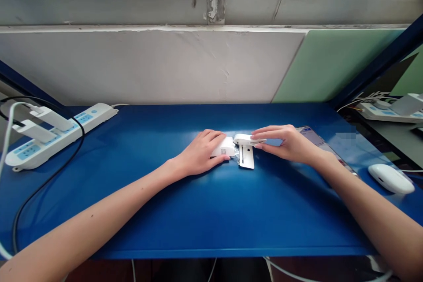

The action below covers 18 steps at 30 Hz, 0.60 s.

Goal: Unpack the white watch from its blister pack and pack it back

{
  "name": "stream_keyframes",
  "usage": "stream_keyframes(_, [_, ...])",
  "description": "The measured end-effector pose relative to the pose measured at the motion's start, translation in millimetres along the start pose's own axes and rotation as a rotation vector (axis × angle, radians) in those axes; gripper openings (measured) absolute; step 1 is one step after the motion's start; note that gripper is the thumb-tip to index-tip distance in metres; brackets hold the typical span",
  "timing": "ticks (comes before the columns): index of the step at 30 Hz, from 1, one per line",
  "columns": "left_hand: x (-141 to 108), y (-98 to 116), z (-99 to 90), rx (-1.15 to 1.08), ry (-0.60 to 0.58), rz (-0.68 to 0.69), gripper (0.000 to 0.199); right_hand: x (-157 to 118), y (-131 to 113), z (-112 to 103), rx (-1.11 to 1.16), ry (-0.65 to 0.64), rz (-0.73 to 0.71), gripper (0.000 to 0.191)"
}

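A small white box [224, 147] with a printed square code lies on the blue table [165, 220]. My left hand [202, 152] is wrapped round it, thumb along the near side and fingers over the far side. At the box's right end is a white flat piece [246, 157] with a dark slit and a dark dot, and something clear and shiny shows beside it. My right hand [280, 143] pinches a white rounded piece [243, 139] between thumb and fingers, just above the flat piece. What exactly this piece is, I cannot make out.
A white power strip [99, 114] with plugged-in adapters and cables lies at the left. Partly under my right forearm is a phone-like device [312, 136]. A white mouse [391, 178] sits at the right. Another power strip [383, 112] is beyond the blue frame.
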State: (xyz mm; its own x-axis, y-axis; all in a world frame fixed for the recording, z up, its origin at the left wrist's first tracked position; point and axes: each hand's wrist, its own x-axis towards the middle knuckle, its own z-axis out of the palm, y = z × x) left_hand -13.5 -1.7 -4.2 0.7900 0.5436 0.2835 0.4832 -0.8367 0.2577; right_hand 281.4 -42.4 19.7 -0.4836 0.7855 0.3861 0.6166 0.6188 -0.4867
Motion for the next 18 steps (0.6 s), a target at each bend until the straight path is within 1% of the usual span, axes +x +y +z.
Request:
stream_keyframes(5, [-2.3,-2.5,4.0,-0.017,0.053,0.001,0.054,0.7,1.9,-6.3,0.125,-0.022,0.088,0.021])
stream_keyframes(8, [-3.2,-2.6,4.5,-0.017,0.073,-0.004,0.053,0.8,1.7,-9.1,0.153,-0.053,0.106,0.022])
stream_keyframes(14, [-3.7,-3.0,6.2,0.003,0.12,0.002,0.051,0.2,0.7,-10.9,0.132,-0.097,0.08,0.023])
stream_keyframes(18, [-4.0,-2.6,5.2,0.004,0.126,0.01,0.049,0.2,-0.4,-4.8,0.078,-0.102,0.02,0.024])
